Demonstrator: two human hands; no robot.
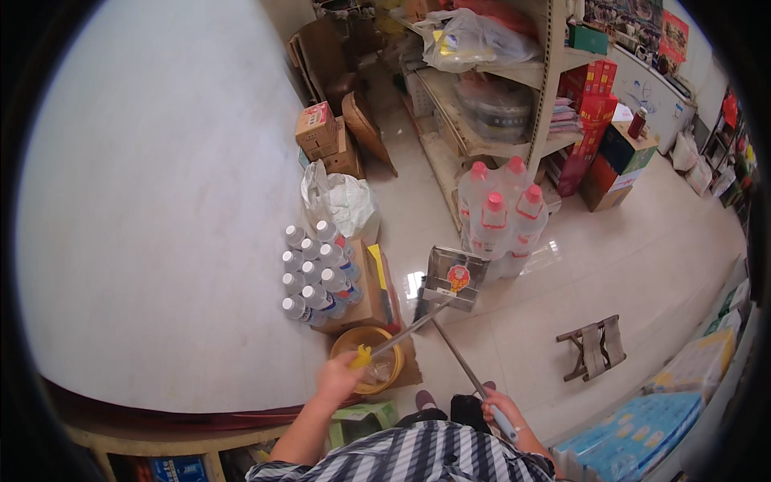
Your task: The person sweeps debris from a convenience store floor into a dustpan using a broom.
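Note:
My left hand [339,379] grips the long-handled metal dustpan [470,271] by the yellow end of its handle, above a yellow bin [397,361] with clear plastic in it. The dustpan's pan hangs in front of the large bottles with pink caps [495,223]. In my right hand [505,411] is the grey grip of a broom's metal handle [459,358]. That handle runs up behind the dustpan, where the broom's dark bristles [420,301] show beside the pan's left edge; the rest of the broom head is hidden.
Small water bottles [311,271] with white caps stand left, by a cardboard box [368,295] and a white plastic bag [349,202]. Metal shelving [446,111] rises beyond. A folding stool [593,348] stands right, on the tiled floor. Blue wrapped packs [638,431] lie at lower right.

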